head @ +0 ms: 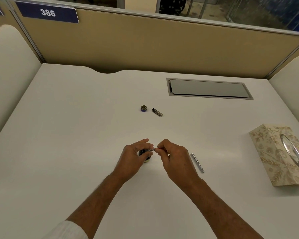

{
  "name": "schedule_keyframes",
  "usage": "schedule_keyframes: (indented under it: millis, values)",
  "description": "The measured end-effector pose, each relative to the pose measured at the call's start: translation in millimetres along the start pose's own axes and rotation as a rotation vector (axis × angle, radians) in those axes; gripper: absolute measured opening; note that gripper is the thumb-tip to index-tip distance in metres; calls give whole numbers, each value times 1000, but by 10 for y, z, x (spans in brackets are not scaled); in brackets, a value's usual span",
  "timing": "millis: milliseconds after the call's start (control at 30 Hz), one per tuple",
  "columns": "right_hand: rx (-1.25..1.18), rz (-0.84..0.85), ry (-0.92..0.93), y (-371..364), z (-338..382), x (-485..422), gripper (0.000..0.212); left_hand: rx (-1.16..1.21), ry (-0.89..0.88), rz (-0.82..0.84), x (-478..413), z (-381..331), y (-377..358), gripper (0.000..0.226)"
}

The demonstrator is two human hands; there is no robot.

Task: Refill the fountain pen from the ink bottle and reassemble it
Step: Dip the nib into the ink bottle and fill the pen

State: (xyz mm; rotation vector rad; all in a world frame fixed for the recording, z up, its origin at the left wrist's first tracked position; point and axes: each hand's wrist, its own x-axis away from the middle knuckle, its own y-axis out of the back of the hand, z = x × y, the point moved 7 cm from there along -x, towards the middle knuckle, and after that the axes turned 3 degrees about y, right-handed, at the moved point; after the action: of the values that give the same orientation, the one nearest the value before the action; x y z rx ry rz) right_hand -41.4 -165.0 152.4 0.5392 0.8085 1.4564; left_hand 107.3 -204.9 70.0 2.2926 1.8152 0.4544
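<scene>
While your left hand (134, 158) grips the open ink bottle (146, 155) near the desk's (76, 135) front centre, keep it upright as your right hand (175, 158) pinches the pen section (152, 149) over its mouth, working the filler slowly.

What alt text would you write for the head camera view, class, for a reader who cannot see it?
Two bare hands meet over a white desk: the left hand steadies an ink bottle while the right hand holds a small pen part at its mouth. A bottle cap, pen cap, metal barrel and tissue box lie around.
</scene>
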Motion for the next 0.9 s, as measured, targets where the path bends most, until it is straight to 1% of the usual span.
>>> schedule_keyframes:
  millis: [133,233,267,333,467,667,833,900]
  values:
    - [21,11,-3,-37,10,-8,22,3,13,4,3,18,4,20]
    - [91,-26,2,1,12,-7,28,17,14,14,19,12,7,21]
    - [105,-38,0,15,10,-7,28,20,11,16,22,9,4,21]
    - [94,-38,-3,28,10,-4,21,15,11,11,18,8,4,21]
    - [55,11,34,3,26,-7,10,1,16,-3,7,1,7,19]
    - [32,11,5,-19,29,-15,18,-11,2,6,-2,6,-3,19]
    - [-2,72,-11,-43,26,-18,9,2,0,-3,0,26,17,19]
    - [7,82,-6,-43,23,-27,10,4,3,-5,-5,31,16,19]
